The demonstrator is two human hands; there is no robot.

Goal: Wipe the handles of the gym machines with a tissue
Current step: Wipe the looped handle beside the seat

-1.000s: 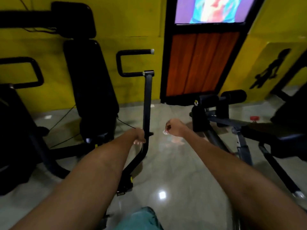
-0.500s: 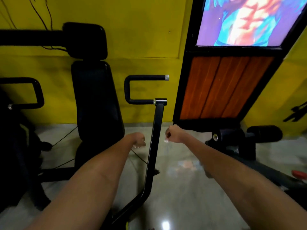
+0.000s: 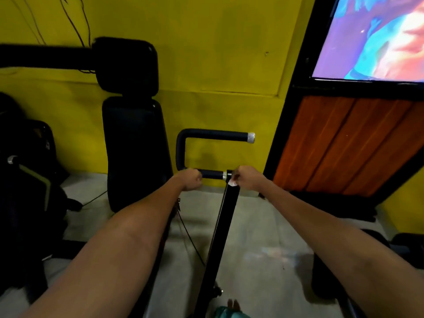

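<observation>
Lying level, handle [image 3: 212,174], free end rightward, right hand [image 3: 246,179] apparently pinching tissue [image 3: 232,183]

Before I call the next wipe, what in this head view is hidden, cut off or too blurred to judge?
- White tissue: mostly hidden inside the right hand.
- Black C-shaped padded handle: its lower-left bend is covered by the left hand; grip unclear.
- Black upright post: base cut off by the bottom edge.

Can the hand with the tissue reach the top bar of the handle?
Probably yes. The right hand holds the tissue by the lower bar, and nothing sits between it and the top bar just above.
</observation>
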